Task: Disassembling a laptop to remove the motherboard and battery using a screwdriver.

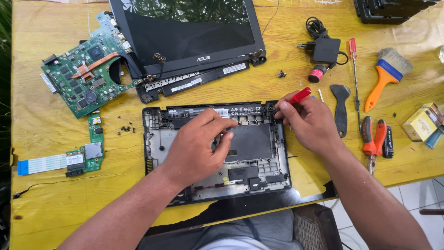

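on a yellow tabletop (46,185), a green circuit board (88,74) lies near the left edge; the left hand (199,143) presses flat and open on the laptop base (259,153) at the front edge; the right hand (310,122) pinches a red screwdriver (300,95) at its rear corner.

The case (259,153) lies mid-surface (46,199). Behind it lies the screen (185,32), with the motherboard (88,74) to its left. Right of the case lie the scraper (341,109) and pliers (373,139); behind those sits the charger (325,48).
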